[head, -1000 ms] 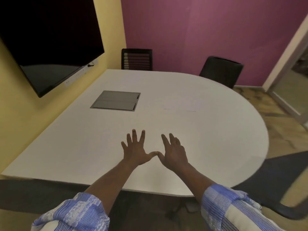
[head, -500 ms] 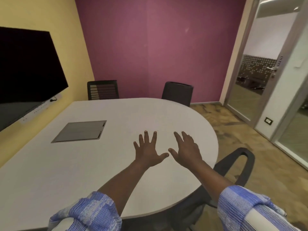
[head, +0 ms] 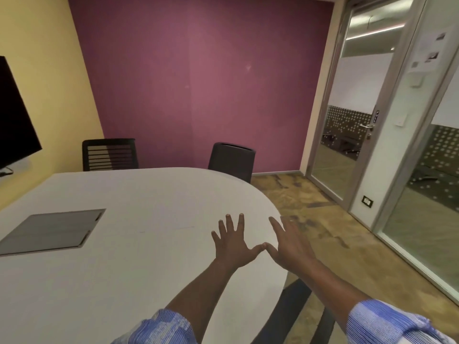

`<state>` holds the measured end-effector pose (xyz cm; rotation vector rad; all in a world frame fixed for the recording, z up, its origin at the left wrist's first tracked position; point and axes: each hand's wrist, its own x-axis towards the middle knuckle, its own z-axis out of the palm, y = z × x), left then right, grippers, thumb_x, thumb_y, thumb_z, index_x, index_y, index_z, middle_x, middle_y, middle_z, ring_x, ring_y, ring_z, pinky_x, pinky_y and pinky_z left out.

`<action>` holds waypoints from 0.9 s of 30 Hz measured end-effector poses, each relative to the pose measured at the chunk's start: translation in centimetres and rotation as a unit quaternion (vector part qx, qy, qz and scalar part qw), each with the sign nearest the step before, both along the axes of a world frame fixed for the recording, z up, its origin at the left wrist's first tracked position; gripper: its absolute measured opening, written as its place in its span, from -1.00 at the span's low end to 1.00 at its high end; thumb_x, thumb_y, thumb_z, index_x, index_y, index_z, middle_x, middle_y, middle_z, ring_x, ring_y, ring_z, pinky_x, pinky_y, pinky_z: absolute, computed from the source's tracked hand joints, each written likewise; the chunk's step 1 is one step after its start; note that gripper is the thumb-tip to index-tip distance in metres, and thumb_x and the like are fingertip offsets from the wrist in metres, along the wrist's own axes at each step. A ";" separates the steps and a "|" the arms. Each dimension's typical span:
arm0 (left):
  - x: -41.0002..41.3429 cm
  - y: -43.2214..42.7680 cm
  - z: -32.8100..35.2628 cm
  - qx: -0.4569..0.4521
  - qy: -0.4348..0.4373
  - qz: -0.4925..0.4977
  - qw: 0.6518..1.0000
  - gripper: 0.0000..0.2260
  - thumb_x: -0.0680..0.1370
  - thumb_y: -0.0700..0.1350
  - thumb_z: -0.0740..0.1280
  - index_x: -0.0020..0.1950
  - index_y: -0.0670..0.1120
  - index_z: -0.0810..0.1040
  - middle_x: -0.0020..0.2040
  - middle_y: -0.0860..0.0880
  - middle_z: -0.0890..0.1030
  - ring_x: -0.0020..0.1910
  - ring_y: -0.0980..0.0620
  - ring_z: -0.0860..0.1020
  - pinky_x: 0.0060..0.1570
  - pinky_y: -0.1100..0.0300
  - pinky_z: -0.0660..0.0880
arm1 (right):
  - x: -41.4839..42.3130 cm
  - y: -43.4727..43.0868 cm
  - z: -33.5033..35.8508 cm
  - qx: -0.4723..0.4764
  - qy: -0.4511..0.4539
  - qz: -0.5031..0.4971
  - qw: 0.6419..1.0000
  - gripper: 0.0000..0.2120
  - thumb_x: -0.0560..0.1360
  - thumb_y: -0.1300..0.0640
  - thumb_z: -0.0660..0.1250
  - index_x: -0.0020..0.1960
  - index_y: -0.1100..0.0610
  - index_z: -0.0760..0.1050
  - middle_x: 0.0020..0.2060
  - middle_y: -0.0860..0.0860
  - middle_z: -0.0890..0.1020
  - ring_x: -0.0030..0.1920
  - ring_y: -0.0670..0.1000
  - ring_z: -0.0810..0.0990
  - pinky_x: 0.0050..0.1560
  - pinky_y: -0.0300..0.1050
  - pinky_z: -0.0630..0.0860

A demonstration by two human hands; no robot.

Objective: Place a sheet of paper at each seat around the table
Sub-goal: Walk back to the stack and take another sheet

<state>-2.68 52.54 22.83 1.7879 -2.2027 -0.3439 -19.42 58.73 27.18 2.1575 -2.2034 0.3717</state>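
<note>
1. Your left hand [head: 232, 247]: flat, palm down, fingers spread wide, empty. It is held over the white table [head: 129, 244] near the table's rounded right edge; whether it touches the top cannot be told.

2. Your right hand [head: 289, 247]: likewise flat, palm down, fingers fanned wide, empty. Its fingers reach out past the table's right edge, over the floor. The two thumb tips meet or nearly meet between the hands.

3. Your sleeves: blue striped cuffs, pushed up both forearms, at the lower edge of the view.

4. Sheet of paper: only faint, thin lines show on the tabletop ahead of your left hand, toward the table's middle; whether they are the edges of a sheet cannot be told. Neither hand holds a sheet.

5. Grey panel [head: 52, 230]: a rectangular plate set flush in the tabletop, toward the table's left side, well apart from both hands.

6. Slatted chair [head: 109, 155]: black, at the table's far edge, left.

7. Solid-back chair [head: 232, 160]: dark, at the far right curve of the table.

8. Dark chair part [head: 293, 309]: shows beneath the table's near right edge, under your right forearm.

9. Screen [head: 15, 120]: black, mounted on the yellow wall, beyond the table's left side.

10. Glass door [head: 352, 115]: metal-framed, on the right, well apart from the table.
</note>
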 end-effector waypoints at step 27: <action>-34.5 -12.1 0.2 0.012 -0.002 0.090 0.996 0.09 0.31 0.62 0.09 0.64 0.09 -0.21 0.66 -0.16 -0.12 0.61 -0.29 -0.09 0.48 -0.34 -0.03 | -35.2 -16.0 -1.3 0.035 -0.024 0.049 0.998 -0.20 0.53 -0.29 0.26 0.62 -0.06 0.00 0.59 0.07 0.16 0.56 0.16 0.15 0.45 0.14 0.29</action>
